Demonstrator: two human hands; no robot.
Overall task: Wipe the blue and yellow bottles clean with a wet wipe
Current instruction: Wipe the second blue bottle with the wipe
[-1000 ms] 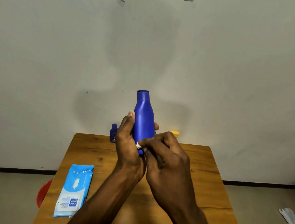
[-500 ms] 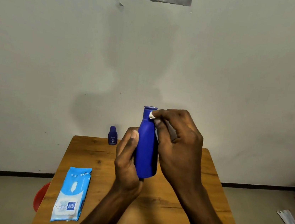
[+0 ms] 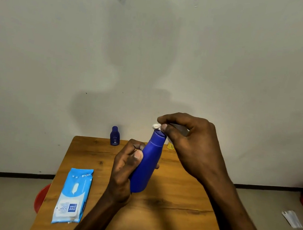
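Observation:
My left hand (image 3: 123, 170) grips the lower body of a tall blue bottle (image 3: 147, 164), held above the wooden table (image 3: 174, 203) and tilted a little to the right. My right hand (image 3: 188, 138) pinches a white wet wipe (image 3: 156, 126) at the bottle's cap. A yellow bottle (image 3: 170, 146) stands at the table's far edge, mostly hidden behind my right hand. A small dark blue bottle (image 3: 115, 136) stands upright at the far edge, left of centre.
A light blue pack of wet wipes (image 3: 73, 196) lies flat on the table's left side. A red object (image 3: 41, 197) shows on the floor beside the table's left edge. White paper (image 3: 292, 218) lies on the floor at right. The wall is close behind the table.
My right hand slid the wipe up the bottle, from its base to its neck and now to the cap. The bottle was lowered and tilted to the right.

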